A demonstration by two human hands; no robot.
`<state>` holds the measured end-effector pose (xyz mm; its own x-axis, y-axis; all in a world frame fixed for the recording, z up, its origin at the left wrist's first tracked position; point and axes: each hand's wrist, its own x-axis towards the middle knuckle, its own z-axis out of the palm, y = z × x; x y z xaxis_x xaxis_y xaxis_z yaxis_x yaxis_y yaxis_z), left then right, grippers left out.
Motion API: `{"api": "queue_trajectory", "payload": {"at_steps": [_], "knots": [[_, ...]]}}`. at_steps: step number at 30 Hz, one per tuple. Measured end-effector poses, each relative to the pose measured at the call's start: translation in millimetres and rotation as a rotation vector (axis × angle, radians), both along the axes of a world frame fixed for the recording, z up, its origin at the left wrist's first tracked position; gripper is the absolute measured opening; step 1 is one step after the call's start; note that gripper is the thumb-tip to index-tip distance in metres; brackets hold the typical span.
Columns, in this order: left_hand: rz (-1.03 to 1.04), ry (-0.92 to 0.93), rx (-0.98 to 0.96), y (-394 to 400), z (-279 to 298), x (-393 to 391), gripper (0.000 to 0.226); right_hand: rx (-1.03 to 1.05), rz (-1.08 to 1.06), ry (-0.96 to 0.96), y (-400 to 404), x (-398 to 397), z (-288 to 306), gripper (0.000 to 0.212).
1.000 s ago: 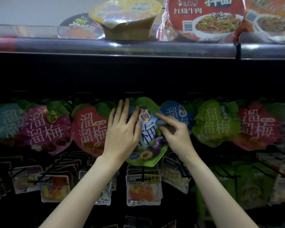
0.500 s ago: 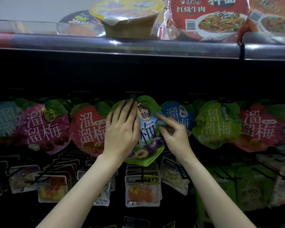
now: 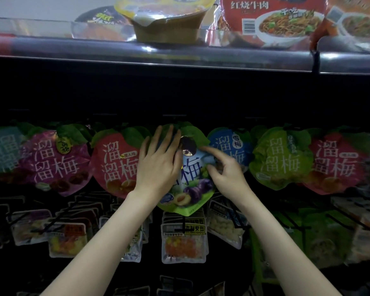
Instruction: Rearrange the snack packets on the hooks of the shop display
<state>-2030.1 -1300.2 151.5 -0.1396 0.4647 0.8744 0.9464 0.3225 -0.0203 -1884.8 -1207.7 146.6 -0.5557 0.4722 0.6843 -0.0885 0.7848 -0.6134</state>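
- Green-and-blue plum packet (image 3: 189, 184): hangs centre of the top row, its top at the hook, which is lost in the dark; seating on the hook cannot be confirmed.
- Left hand (image 3: 158, 165): fingers straight and spread, pressed flat on the packet's left half.
- Right hand (image 3: 226, 171): forefinger extended onto the packet's upper right edge, other fingers curled; whether it pinches the edge, cannot tell.
- Progress, judged: this packet is being settled in place; the row looks filled, so little seems left here.
- Neighbours: red packet (image 3: 115, 163) on the left and blue packet (image 3: 229, 146) on the right overlap it, crowding the hook.
- Below: small clear packets (image 3: 183, 244) on lower hooks. Above: noodle bowls (image 3: 167, 20) on the shelf.
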Motion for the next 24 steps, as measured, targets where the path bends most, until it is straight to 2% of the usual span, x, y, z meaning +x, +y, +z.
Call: {"api": "queue_trajectory", "payload": {"at_steps": [6, 8, 11, 15, 21, 24], "knots": [[0.053, -0.056, -0.197, 16.2, -1.2, -6.7, 0.068, 0.080, -0.215, -0.344, -1.0, -11.9, -4.1, 0.058], [0.045, -0.115, -0.200, 17.1, -4.0, -2.9, 0.061, 0.055, -0.236, -0.362, -2.4, -7.0, -9.5, 0.055], [0.023, -0.196, -0.261, 17.7, -19.9, 5.4, 0.050, 0.002, -0.281, -0.342, 2.7, 15.2, -16.8, 0.051], [-0.194, -0.178, -0.191, 25.5, -39.8, 24.5, 0.034, -0.093, -0.406, -0.245, 23.4, 58.6, -17.7, 0.047], [-0.358, -0.181, -0.151, 66.3, -28.4, 85.1, 0.040, -0.172, -0.619, -0.076, 60.0, 128.4, -24.9, 0.045], [-0.386, -0.171, -0.170, 90.5, -31.1, 116.6, 0.044, -0.155, -0.776, 0.128, 76.6, 162.3, -26.7, 0.051]]}}
